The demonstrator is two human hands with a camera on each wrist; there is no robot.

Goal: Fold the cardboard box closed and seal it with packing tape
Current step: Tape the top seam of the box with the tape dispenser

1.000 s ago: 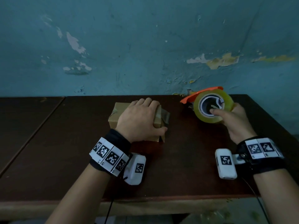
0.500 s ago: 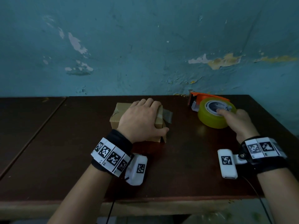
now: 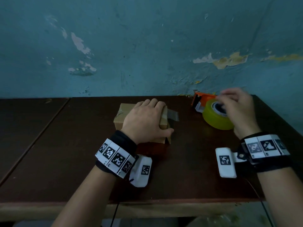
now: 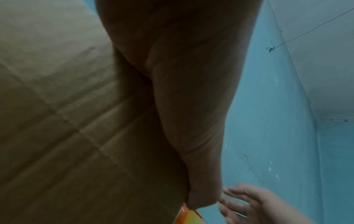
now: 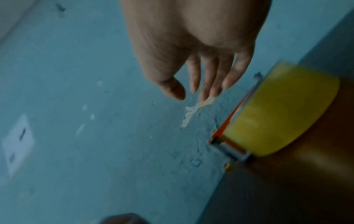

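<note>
Left hand (image 3: 144, 122) flat on the closed box (image 3: 122, 115) mid-counter (image 3: 65, 145), thumb down its side, right hand (image 3: 237, 108) (blurred) above the tape (image 3: 216, 119), fingers (image 5: 208, 78) loose, holding nothing.

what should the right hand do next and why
Probably press down the loose tape end sticking off the box. The right hand is open above the tape roll, which lies on the table, and the left hand holds the box flat.

Left hand (image 4: 182, 91) lies on cardboard box (image 4: 57, 121) — thumb along edge.
</note>
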